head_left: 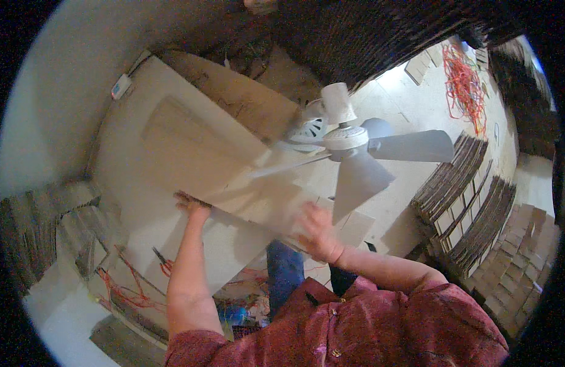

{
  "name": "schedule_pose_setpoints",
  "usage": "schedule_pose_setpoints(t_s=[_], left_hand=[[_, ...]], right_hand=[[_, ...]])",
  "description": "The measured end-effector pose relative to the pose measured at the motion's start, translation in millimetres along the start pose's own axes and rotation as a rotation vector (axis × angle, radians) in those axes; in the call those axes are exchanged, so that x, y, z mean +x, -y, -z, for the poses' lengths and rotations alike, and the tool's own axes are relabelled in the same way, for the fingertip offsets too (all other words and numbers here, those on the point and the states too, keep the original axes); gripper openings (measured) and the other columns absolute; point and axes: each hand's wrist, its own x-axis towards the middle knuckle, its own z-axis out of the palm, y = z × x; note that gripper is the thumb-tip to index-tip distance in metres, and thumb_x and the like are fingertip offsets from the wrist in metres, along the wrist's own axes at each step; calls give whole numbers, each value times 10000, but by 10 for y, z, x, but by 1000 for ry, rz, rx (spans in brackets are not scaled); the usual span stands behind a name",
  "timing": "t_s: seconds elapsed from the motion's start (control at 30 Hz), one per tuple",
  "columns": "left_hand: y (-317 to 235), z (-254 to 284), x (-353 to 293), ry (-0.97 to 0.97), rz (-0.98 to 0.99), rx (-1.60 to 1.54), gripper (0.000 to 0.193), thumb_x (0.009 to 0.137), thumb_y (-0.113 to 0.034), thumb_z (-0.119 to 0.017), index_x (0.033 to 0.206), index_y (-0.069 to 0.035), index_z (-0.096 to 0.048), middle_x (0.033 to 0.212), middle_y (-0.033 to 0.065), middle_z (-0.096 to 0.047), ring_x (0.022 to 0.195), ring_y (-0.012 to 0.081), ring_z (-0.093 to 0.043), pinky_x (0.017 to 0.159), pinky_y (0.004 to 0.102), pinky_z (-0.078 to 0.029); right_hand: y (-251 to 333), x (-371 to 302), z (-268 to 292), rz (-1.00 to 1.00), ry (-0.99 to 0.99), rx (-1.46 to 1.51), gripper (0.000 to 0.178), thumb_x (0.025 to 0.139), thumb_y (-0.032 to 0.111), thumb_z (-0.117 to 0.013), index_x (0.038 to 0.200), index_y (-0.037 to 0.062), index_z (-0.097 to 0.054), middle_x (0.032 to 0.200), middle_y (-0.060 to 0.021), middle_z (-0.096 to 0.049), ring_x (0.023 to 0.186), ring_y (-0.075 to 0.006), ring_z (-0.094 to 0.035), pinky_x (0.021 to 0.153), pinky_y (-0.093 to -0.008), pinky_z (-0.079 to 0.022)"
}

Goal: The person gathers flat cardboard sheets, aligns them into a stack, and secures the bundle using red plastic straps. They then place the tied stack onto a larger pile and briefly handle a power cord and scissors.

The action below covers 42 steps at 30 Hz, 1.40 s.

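A broad, flat piece of brown cardboard (184, 150) lies on a pale work table (129, 183) in front of me. My left hand (194, 205) rests at its near edge, fingers stretched out and apart. Further right, my right hand (318, 232) is at the near right end of the cardboard, over a paler flap (276, 208). Motion smears its fingers, so its grip does not show clearly. Just beyond that hand stands a fan (347, 139) with a white hub and grey blades, partly overlapping the cardboard in the view.
Tied stacks of flat cardboard (451, 177) and piled cardboard pieces (515, 263) stand at the right. A tangle of red cord (463, 85) lies on the far right floor. More cardboard stacks (31, 226) are at the left; red strings (129, 290) lie below the table.
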Motion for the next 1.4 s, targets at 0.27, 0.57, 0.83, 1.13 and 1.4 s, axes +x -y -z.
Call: schedule_pose_setpoints(t_s=[0.27, 0.57, 0.83, 1.13, 1.4], left_hand=[[-396, 336, -668, -160, 248, -1548, 495, 851, -225, -542, 1246, 15, -364, 1213, 155, -458, 1099, 255, -444, 920, 363, -358], [-719, 1119, -822, -400, 208, -1677, 344, 863, -149, -535, 1140, 4, -400, 1006, 86, -525, 910, 180, -498, 807, 323, -400], [323, 1192, 345, -574, 87, -861, 499, 888, -247, -482, 1246, 83, -373, 1205, 198, -462, 1139, 279, -419, 927, 375, -360], [627, 954, 647, -350, 135, -130, 721, 882, -397, -437, 1410, -120, -31, 1457, 184, -1, 1291, 481, -52, 961, 640, -181], [2035, 621, 820, -294, -298, -547, 553, 893, -242, -425, 1366, -34, -228, 1399, 186, -245, 1275, 345, -259, 1033, 465, -241]], right_hand=[[-518, 277, -200, -511, 138, -169, 565, 702, 333, -663, 1145, 30, -488, 1047, -157, -556, 986, -328, -514, 876, -493, -341], [300, 410, -355, -375, -111, 188, 352, 702, 80, -605, 1037, 1, -532, 954, -179, -539, 927, -363, -502, 791, -418, -424], [638, 1699, -650, -37, -399, -247, 444, 703, 183, -637, 1080, -6, -500, 1110, -195, -461, 1000, -350, -458, 844, -421, -389], [-171, 2133, -969, -381, -4, -505, 631, 740, 531, -563, 1125, 41, -468, 1080, -175, -475, 976, -353, -459, 809, -480, -349], [957, 2508, -1403, -184, 253, -433, 504, 819, 454, -515, 1087, 28, -541, 1018, -192, -565, 958, -334, -532, 844, -464, -391]])
